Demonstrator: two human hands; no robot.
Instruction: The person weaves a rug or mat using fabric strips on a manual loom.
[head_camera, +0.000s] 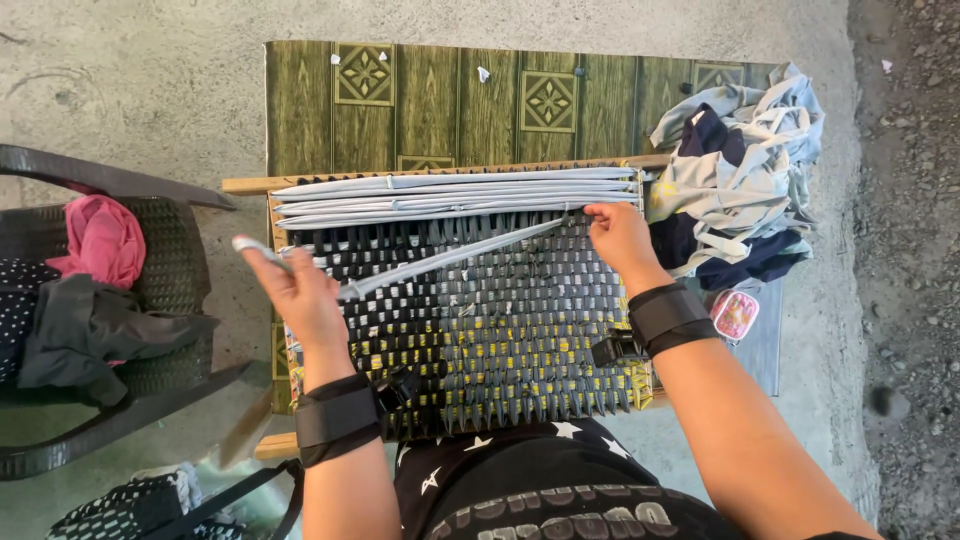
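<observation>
A wooden weaving frame (250, 184) lies on a green patterned table (450, 95), holding a woven mat of black, grey and yellow fabric strips (490, 340). Pale grey strips (450, 195) stretch across its far part. My left hand (300, 295) grips one end of a pale grey strip (450, 258) that runs diagonally across the mat. My right hand (620, 235) pinches the strip's other end at the mat's right side. Both wrists wear black bands.
A heap of grey, white and navy fabric pieces (735, 170) sits at the table's right end, with a small pink object (735, 315) beside it. A dark wicker chair (150, 300) with pink and dark clothes stands at the left. Concrete floor surrounds the table.
</observation>
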